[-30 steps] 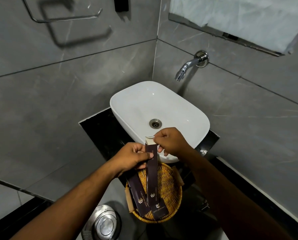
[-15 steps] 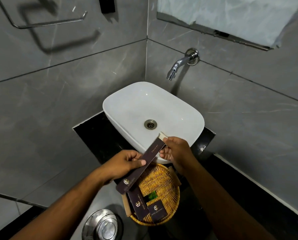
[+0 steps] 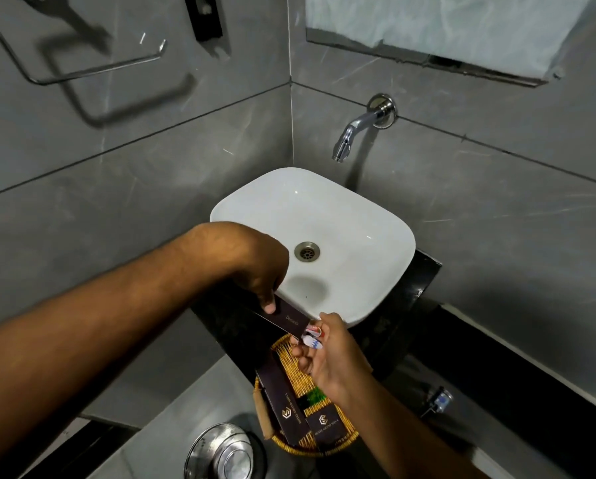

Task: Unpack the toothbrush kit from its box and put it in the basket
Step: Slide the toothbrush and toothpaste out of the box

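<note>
My left hand (image 3: 260,271) grips a dark brown toothbrush kit box (image 3: 286,318) by its upper end, held nearly level over the front rim of the sink. At the box's open end, my right hand (image 3: 327,354) pinches a small white packet with red and blue print, the kit (image 3: 312,337), partly out of the box. Just below the hands sits a round woven basket (image 3: 289,444). Two more dark brown boxes (image 3: 282,402) and a green item (image 3: 315,397) lie in the basket.
A white basin (image 3: 324,216) stands on a black counter (image 3: 424,278) in a corner of grey tiled walls. A chrome tap (image 3: 358,126) juts from the right wall. A steel bin lid (image 3: 220,454) is on the floor below the basket.
My left hand rose and tipped the box from upright to nearly level. The end flap came open, and my right hand has drawn the printed packet partly out.
</note>
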`<action>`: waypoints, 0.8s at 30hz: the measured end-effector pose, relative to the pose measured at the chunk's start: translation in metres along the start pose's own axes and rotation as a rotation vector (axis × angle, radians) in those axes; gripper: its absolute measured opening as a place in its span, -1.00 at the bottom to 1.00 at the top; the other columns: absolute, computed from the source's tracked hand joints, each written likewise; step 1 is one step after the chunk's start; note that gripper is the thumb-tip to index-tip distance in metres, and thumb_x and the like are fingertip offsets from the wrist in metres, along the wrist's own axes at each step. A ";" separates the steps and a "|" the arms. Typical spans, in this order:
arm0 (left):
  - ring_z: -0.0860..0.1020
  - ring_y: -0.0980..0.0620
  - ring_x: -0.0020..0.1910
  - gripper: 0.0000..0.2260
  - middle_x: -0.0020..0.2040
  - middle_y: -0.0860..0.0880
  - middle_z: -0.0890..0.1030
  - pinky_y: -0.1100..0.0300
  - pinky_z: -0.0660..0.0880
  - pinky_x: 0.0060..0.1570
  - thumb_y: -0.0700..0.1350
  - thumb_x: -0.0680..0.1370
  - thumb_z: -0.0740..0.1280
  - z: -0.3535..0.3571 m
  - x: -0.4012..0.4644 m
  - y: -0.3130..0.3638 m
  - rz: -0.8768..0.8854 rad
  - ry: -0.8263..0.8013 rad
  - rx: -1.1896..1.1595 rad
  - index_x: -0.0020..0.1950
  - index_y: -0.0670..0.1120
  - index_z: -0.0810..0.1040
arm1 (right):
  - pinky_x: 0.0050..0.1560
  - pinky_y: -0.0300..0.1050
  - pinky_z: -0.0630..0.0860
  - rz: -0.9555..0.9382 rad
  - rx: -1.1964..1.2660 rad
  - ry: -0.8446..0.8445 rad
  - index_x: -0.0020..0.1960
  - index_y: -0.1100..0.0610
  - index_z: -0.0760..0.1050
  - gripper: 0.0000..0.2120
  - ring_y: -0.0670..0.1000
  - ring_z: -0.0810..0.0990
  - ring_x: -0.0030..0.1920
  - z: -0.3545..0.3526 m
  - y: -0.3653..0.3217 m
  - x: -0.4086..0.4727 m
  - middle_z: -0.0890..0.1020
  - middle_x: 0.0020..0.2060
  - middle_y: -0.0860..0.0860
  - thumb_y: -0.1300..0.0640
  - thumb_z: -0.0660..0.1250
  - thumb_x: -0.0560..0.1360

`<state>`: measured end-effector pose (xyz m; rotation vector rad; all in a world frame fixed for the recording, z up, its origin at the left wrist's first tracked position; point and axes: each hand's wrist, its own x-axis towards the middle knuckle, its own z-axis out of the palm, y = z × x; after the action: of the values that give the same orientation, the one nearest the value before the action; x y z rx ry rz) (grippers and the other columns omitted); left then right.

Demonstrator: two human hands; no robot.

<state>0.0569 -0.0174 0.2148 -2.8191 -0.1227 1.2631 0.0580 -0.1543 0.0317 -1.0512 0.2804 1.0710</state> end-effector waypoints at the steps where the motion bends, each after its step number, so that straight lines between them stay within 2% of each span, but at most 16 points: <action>1: 0.48 -0.01 -0.07 -0.63 0.01 -0.13 0.64 0.24 0.32 -0.32 0.02 0.53 0.37 0.001 0.000 -0.001 -0.004 0.001 -0.007 0.19 -0.23 0.62 | -0.52 -0.23 0.31 0.002 -0.006 0.035 -0.16 0.20 0.46 -0.63 -0.04 0.49 -0.53 0.000 -0.001 0.000 0.57 -0.52 0.06 -0.04 0.06 0.62; 4: 0.51 -0.01 -0.06 -0.64 0.10 -0.14 0.67 0.18 0.36 -0.12 0.02 0.52 0.37 0.005 -0.002 -0.008 -0.009 0.009 -0.044 0.19 -0.20 0.63 | -0.61 -0.28 0.26 -0.021 -0.026 0.115 -0.05 0.22 0.45 -0.72 -0.07 0.44 -0.56 -0.003 0.001 0.002 0.53 -0.47 0.06 -0.01 0.20 0.61; 6: 0.54 -0.01 -0.06 -0.67 0.03 -0.10 0.67 0.17 0.39 -0.09 0.03 0.51 0.39 0.010 -0.007 -0.017 -0.010 0.025 -0.086 0.17 -0.16 0.65 | -0.64 -0.29 0.25 -0.052 -0.051 0.164 0.00 0.20 0.49 -0.76 -0.09 0.42 -0.57 -0.006 0.005 0.004 0.54 -0.44 0.07 0.01 0.27 0.59; 8: 0.62 -0.04 -0.04 -0.71 -0.04 -0.04 0.68 0.15 0.49 -0.07 0.03 0.46 0.43 0.019 -0.013 -0.033 -0.027 0.052 -0.147 0.08 -0.10 0.68 | -0.64 -0.30 0.23 -0.109 -0.094 0.227 -0.03 0.16 0.53 -0.80 -0.12 0.40 -0.60 -0.009 0.004 0.004 0.55 -0.48 0.04 0.01 0.30 0.57; 11: 0.66 -0.01 -0.16 -0.66 -0.09 -0.06 0.73 0.14 0.57 -0.15 0.06 0.26 0.43 0.045 -0.026 -0.064 -0.080 0.056 -0.248 -0.04 -0.07 0.68 | -0.66 -0.31 0.25 -0.246 -0.209 0.355 -0.12 0.21 0.54 -0.73 -0.13 0.39 -0.64 -0.020 -0.004 0.005 0.53 -0.51 0.05 0.00 0.30 0.57; 13: 0.68 -0.08 -0.18 -0.55 -0.15 -0.08 0.73 0.07 0.61 -0.15 0.16 0.12 0.36 0.065 -0.032 -0.089 -0.098 0.089 -0.379 -0.10 -0.05 0.67 | -0.67 -0.30 0.28 -0.342 -0.326 0.441 -0.16 0.25 0.52 -0.67 -0.14 0.42 -0.64 -0.030 -0.012 0.004 0.55 -0.47 0.09 -0.02 0.29 0.57; 15: 0.67 -0.12 -0.16 -0.53 -0.18 -0.07 0.72 -0.03 0.60 -0.06 0.22 0.08 0.35 0.084 -0.036 -0.110 -0.106 0.214 -0.581 -0.14 -0.03 0.65 | -0.67 -0.32 0.35 -0.439 -0.456 0.518 -0.22 0.21 0.51 -0.66 -0.14 0.49 -0.62 -0.039 -0.020 0.002 0.58 -0.42 0.09 -0.03 0.29 0.57; 16: 0.65 -0.12 -0.21 -0.53 -0.21 -0.08 0.70 -0.05 0.59 -0.08 0.21 0.09 0.37 0.094 -0.035 -0.116 -0.097 0.292 -0.738 -0.14 -0.05 0.64 | -0.65 -0.36 0.36 -0.490 -0.524 0.559 -0.27 0.18 0.50 -0.67 -0.15 0.54 -0.59 -0.043 -0.024 0.001 0.58 -0.42 0.07 -0.01 0.29 0.58; 18: 0.58 -0.04 -0.30 -0.58 -0.27 -0.09 0.64 0.03 0.53 -0.20 0.09 0.14 0.44 0.114 -0.026 -0.114 -0.064 0.434 -1.078 -0.13 -0.14 0.61 | -0.56 -0.39 0.39 -0.576 -0.690 0.623 -0.36 0.09 0.47 -0.65 -0.11 0.60 -0.47 -0.049 -0.033 0.001 0.56 -0.44 -0.01 0.01 0.30 0.57; 21: 0.56 0.10 -0.40 -0.88 -0.29 -0.09 0.63 0.22 0.49 -0.34 -0.23 0.38 0.44 0.140 0.002 -0.076 0.015 0.543 -1.366 -0.12 -0.14 0.58 | -0.33 -0.19 0.44 -0.662 -0.943 0.604 -0.40 0.06 0.44 -0.63 0.01 0.62 -0.34 -0.049 -0.041 0.001 0.56 -0.44 -0.03 -0.05 0.32 0.54; 22: 0.57 0.10 -0.41 -0.90 -0.28 -0.12 0.64 0.25 0.50 -0.36 -0.30 0.43 0.39 0.147 0.013 -0.060 0.042 0.547 -1.428 -0.10 -0.16 0.56 | -0.30 -0.14 0.46 -0.686 -0.995 0.570 -0.39 0.10 0.45 -0.63 0.02 0.61 -0.35 -0.048 -0.042 0.001 0.56 -0.45 -0.01 -0.06 0.35 0.52; 24: 0.61 -0.02 -0.37 -0.88 -0.27 -0.16 0.68 0.16 0.56 -0.31 -0.34 0.48 0.33 0.160 0.034 -0.032 0.054 0.516 -1.605 -0.02 -0.19 0.53 | -0.31 -0.10 0.48 -0.717 -1.043 0.488 -0.39 0.13 0.43 -0.63 -0.02 0.59 -0.39 -0.041 -0.044 0.000 0.54 -0.47 0.00 -0.06 0.40 0.48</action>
<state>-0.0414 0.0198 0.0853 -4.1789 -1.6832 0.2084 0.1062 -0.1910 0.0351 -2.1392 -0.3187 0.2257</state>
